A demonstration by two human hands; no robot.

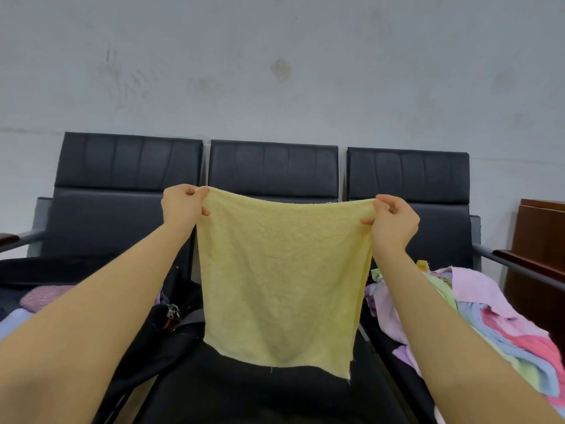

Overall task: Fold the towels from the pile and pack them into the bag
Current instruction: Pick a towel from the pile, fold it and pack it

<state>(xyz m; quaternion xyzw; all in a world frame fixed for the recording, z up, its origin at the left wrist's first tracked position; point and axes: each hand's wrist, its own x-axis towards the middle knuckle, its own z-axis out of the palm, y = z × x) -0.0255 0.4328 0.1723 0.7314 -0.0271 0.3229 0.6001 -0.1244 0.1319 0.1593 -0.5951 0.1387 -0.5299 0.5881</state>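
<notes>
- Head view, centre of frame: we hold the yellow towel (281, 280) spread out, hanging above the middle black seat (244, 390).
- Our left hand (181, 206) pinches its upper left corner; our right hand (393, 221) pinches the upper right.
- We judge the cloth light, soft and limp, so corners are the right hold.
- Lower right: the towel pile (477, 313).
- Lower left: the dark bag (146, 332), open.

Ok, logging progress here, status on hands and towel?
Left hand and right hand each pinch a top corner. Yellow towel hangs spread, unfolded. Nothing in the way.
</notes>
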